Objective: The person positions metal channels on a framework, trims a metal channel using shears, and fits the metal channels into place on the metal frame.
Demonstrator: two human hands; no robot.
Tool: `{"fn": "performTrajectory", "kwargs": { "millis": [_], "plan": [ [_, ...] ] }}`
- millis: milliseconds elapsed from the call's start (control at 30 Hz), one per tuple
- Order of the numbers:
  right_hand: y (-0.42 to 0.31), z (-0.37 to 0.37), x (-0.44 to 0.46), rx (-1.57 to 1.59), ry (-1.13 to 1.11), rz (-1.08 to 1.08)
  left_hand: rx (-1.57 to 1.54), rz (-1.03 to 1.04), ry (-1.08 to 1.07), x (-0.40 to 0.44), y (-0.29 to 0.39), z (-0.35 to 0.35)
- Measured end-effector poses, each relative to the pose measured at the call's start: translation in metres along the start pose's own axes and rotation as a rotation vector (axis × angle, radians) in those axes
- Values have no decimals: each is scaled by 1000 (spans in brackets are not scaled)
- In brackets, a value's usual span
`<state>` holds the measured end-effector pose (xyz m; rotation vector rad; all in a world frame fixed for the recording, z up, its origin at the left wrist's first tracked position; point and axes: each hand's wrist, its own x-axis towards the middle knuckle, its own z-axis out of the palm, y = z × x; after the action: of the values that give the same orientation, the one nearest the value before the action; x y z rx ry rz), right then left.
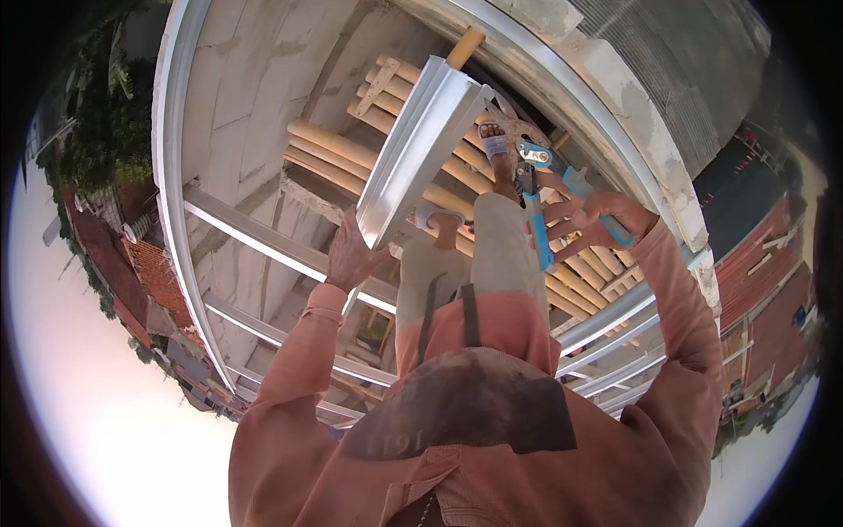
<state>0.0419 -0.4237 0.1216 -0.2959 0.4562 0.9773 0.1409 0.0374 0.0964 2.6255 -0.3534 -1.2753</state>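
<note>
A shiny silver metal channel (420, 145) slants up and away in front of me. My left hand (353, 253) grips its near lower end, fingers against the side. My right hand (601, 218) is wrapped round a pair of tin snips (537, 215) with blue handles, which are spread apart. The head of the snips lies near the far right end of the channel. Whether the blades touch the metal is hard to make out.
Below are bamboo poles (329, 145), with my sandalled feet among them. Metal roof beams (255, 230) cross at left, and a long curved-looking rail (171, 176) runs outside them. Block walls (255, 79) enclose the space. Corrugated roofing (654, 66) lies at upper right; rooftops and trees surround the site.
</note>
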Motion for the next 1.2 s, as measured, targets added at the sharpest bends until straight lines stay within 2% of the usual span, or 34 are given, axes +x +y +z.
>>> {"fn": "performTrajectory", "kwargs": {
  "millis": [100,200,300,467,500,633,733,800,933,1033,1200],
  "plan": [
    [37,11,19,43,61,68,22,-16,-76,19,-7,7],
    [89,15,46,181,8,74,26,-13,-46,16,-2,-1],
    [88,36,57,25,17,51,20,-6,-75,2,1,-20],
    [105,30,67,-87,16,118,133,-10,-183,-23,-1,-61],
    [107,31,66,-104,17,131,146,46,-71,-31,-8,-60],
    [101,36,60,-179,18,169,145,1,-8,-54,-7,-83],
    [92,53,50,-245,40,212,82,62,81,-69,-8,-88],
    [77,65,40,-313,83,248,45,-20,31,-77,10,-102],
    [48,75,6,-173,45,118,-51,34,15,-86,12,-105],
    [35,76,-21,-46,-15,52,-9,29,-7,-91,12,-103],
    [8,67,-41,-99,85,21,-44,-23,-30,-90,16,-100]
  ]
}}
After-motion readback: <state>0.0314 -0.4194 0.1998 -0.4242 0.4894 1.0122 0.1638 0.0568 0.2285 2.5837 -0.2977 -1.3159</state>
